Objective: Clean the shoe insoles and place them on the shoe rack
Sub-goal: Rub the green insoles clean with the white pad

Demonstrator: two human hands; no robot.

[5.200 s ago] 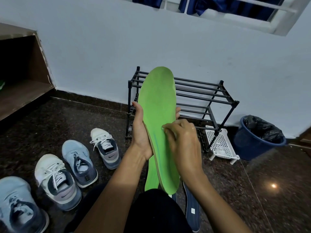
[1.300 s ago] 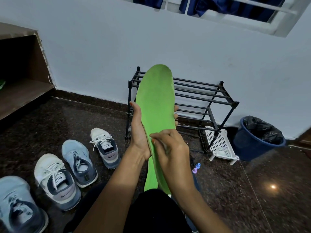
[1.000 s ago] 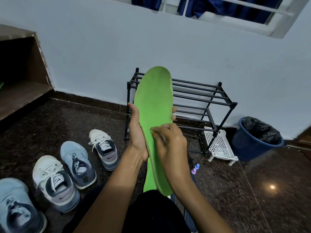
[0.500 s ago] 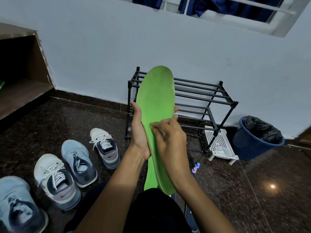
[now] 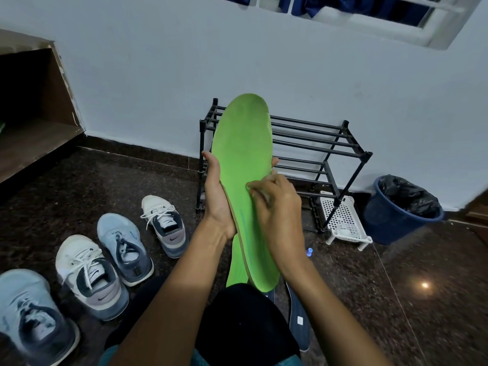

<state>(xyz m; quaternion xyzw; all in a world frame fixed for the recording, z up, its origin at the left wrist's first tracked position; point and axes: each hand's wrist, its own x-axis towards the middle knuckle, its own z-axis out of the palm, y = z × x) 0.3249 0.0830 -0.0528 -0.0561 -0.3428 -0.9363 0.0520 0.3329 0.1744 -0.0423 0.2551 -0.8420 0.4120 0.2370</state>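
Over the dark stone floor (image 5: 422,313), holding a long bright-green foam insole (image 5: 243,143) upright, toe up, heel low. Clamping its left edge at mid-length with the left grip (image 5: 217,199), thumb along the near rim, fingertips peeking past the far side. Pressing on its face with the right grip (image 5: 277,210), fingers bunched tight round a small pale item (image 5: 262,195), too blurred to name. Up in front of the black metal-bar shoe rack (image 5: 317,143), not on it. Spotting a second green insole (image 5: 237,265) flat on the floor below, a navy insole (image 5: 298,318) beside it, four pale sneakers (image 5: 124,247) off left.
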